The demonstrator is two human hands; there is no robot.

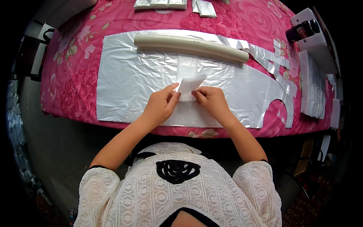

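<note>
Between my two hands is a small folded piece of thin white plastic [189, 87], raised over the middle of a spread sheet. My left hand [162, 104] pinches its left edge, thumb and fingers closed, with the index finger stretched along it. On the other side my right hand [212, 100] grips the right edge between thumb and curled fingers. Below lies a shiny whitish plastic sheet [132, 87], shaped like an apron, with a curved cut-out and strap-like strips [278, 68] at its right end. A narrow folded band [187, 66] runs across the sheet beyond my hands.
A long beige tube [189, 44] lies across the sheet's far side. Stacks of folded plastic packets [160, 3] stand at the back, with loose ones [206, 8] beside them. At right are a white stack [312, 85] and a dark jar [302, 31]. A pink flowered cloth [75, 72] covers the table.
</note>
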